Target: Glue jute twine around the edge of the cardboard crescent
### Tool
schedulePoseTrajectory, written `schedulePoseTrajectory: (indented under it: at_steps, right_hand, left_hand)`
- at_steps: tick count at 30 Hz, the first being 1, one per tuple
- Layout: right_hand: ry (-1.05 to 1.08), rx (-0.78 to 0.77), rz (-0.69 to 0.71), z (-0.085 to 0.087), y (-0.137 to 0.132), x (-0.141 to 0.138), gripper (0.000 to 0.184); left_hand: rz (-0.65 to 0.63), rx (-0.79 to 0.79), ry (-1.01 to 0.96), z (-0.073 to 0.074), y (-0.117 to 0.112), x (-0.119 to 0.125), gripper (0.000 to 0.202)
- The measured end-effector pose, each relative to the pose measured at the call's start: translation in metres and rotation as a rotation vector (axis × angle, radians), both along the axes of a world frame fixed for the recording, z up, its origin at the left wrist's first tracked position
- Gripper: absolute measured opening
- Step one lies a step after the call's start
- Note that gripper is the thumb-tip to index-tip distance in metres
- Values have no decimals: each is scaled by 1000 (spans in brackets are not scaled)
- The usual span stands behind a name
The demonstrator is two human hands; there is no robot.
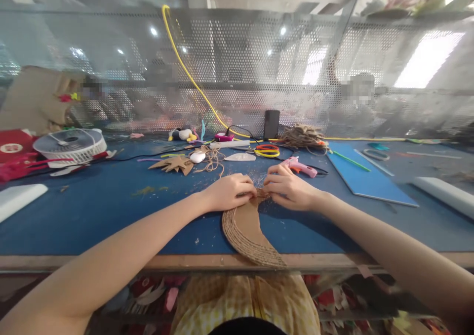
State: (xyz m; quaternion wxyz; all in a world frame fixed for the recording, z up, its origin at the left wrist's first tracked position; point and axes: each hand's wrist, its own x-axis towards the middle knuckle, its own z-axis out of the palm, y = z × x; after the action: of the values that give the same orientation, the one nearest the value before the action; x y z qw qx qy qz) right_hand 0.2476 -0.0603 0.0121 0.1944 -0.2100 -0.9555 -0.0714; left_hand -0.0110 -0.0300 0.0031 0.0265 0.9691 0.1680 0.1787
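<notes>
A curved cardboard piece [247,231], partly covered with wound jute twine along its outer edge, lies on the blue table [111,211] near the front edge. My left hand [230,191] and my right hand [287,188] both pinch its far tip, fingers closed and pressed together on the cardboard and twine. A twine strand runs from that spot toward a loose tangle [212,159] farther back.
A pink glue gun [300,167] lies just behind my right hand. Beyond are a bundle of jute twine [301,136], coloured rings [267,150], a cardboard cutout [174,164], a small white fan [69,145], a blue sheet [365,177] and a perforated metal screen [259,68].
</notes>
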Motion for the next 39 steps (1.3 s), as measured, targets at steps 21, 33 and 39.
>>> schedulePoseTrajectory:
  at_steps: [21, 33, 39]
  right_hand:
    - [-42, 33, -48, 0, 0, 11, 33]
    - [-71, 59, -57, -4, 0, 7, 30]
    - [-65, 96, -67, -4, -1, 5, 29]
  left_hand:
    - [-6, 72, 25, -2, -3, -2, 20]
    - [25, 136, 77, 3, -7, 1, 18]
    - [29, 146, 95, 3, -8, 1, 19]
